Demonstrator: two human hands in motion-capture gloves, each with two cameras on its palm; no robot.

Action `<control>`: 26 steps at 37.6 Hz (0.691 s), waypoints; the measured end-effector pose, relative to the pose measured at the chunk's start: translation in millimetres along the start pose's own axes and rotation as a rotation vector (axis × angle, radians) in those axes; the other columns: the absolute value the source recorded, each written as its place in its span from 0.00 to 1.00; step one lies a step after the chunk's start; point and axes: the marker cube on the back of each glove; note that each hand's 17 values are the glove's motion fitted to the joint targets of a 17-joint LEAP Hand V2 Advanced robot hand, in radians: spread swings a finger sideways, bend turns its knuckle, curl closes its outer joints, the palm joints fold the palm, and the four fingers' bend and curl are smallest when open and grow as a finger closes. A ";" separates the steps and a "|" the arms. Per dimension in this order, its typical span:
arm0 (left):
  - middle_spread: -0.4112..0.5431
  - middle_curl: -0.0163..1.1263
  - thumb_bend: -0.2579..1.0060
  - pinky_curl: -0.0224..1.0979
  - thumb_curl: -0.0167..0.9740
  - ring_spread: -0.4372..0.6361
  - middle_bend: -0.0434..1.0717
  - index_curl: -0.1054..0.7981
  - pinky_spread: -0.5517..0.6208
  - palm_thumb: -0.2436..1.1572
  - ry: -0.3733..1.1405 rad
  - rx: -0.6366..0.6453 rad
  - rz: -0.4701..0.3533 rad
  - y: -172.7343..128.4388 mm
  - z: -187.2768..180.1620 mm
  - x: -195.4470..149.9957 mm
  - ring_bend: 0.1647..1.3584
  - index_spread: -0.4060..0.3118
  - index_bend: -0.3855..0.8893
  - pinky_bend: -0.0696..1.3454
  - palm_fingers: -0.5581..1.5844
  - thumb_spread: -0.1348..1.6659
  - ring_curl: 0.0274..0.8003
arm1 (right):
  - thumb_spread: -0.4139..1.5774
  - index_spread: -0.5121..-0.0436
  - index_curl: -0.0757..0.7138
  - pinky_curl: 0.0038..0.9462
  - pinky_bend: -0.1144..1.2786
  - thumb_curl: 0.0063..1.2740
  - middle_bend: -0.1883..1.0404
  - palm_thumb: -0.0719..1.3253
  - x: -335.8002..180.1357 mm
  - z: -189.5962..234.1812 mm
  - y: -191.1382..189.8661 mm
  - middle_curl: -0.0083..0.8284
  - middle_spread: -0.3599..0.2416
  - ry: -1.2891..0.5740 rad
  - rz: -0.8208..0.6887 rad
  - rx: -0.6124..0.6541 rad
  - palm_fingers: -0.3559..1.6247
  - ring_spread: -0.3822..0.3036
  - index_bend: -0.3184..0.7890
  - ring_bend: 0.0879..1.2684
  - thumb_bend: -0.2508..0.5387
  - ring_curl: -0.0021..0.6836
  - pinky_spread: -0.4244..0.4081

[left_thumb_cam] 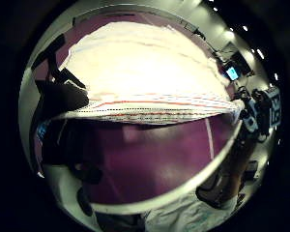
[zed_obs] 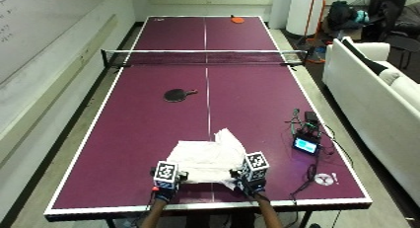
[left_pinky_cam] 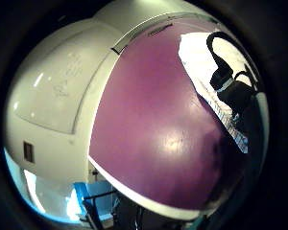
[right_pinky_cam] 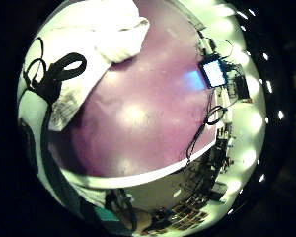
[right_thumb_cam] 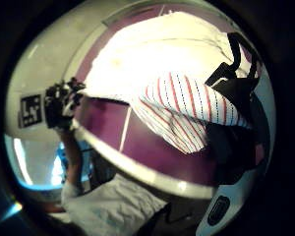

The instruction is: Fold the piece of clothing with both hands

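Observation:
A white garment with thin red stripes lies crumpled near the front edge of the purple table. My left hand grips its near left corner, and my right hand grips its near right corner. In the left thumb side view the striped hem is raised off the table, pinched by black fingers. The right thumb side view shows a striped fold held by fingers. Cloth shows beside the left palm, and cloth beside the right.
A black paddle lies mid-table and a red paddle beyond the net. A small lit screen with cables sits at the right edge, near a white disc. A white sofa stands to the right.

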 end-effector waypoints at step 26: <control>0.02 0.47 0.19 0.32 0.31 0.03 0.55 0.56 0.25 0.62 0.082 -0.134 -0.101 -54.7 -98.6 -15.1 0.50 0.09 0.44 0.17 0.87 0.70 0.52 | 0.75 0.36 0.49 0.38 0.30 0.24 0.54 0.74 -0.2 -83.3 -91.2 0.55 0.17 -0.447 0.165 0.122 0.83 0.17 0.40 0.62 0.39 0.67 0.29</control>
